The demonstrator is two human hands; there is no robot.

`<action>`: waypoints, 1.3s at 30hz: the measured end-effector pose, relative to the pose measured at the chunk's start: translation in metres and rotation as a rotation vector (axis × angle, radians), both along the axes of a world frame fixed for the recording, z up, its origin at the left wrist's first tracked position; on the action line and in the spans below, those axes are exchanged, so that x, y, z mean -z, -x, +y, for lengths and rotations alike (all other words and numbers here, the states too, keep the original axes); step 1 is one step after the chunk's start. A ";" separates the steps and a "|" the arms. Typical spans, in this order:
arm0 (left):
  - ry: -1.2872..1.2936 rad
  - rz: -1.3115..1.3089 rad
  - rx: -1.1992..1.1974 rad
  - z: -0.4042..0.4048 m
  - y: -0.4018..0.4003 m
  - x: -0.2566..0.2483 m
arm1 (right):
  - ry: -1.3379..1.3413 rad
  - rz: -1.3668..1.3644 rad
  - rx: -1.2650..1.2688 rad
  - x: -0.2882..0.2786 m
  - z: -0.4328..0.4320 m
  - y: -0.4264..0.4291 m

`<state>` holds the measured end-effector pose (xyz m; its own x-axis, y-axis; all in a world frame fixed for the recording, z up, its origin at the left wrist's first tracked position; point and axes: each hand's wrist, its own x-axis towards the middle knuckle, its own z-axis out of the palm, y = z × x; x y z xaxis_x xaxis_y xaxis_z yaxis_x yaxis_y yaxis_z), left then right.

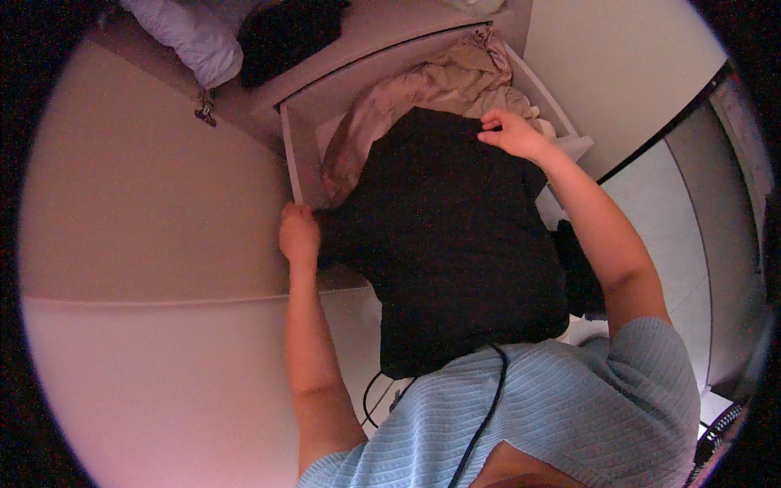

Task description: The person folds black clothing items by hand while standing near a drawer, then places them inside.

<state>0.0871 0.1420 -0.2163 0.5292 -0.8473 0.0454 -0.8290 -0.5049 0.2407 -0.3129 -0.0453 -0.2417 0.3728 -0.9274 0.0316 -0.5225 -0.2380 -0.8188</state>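
A black short-sleeved garment (454, 244), which looks like a T-shirt, is spread out before me and hangs down to my body. My left hand (299, 235) is closed on the end of its sleeve, beside the side wall of an open drawer (293, 155). With thumb and fingers, my right hand (509, 131) pinches the garment's upper edge near the far right. Beyond the garment, crumpled brownish-pink fabric (390, 100) lies in the drawer, partly hidden by the black cloth.
On the surface above the drawer lie a light puffy cloth (195, 46) and a black cloth (290, 36). A small metal fitting (206, 113) shows at the upper left. A dark cord (488, 415) runs down my front. Another black item (576, 268) is below my right forearm.
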 end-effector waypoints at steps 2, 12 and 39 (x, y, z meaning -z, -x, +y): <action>0.372 -0.053 -0.070 0.012 -0.010 0.015 | 0.094 0.138 -0.015 -0.009 0.013 -0.010; 0.574 0.064 -0.291 0.011 -0.011 0.024 | -0.031 -0.050 -0.110 -0.016 0.015 -0.015; 0.094 -0.295 -0.031 -0.011 -0.057 0.072 | -0.060 -0.093 0.725 0.144 0.101 0.092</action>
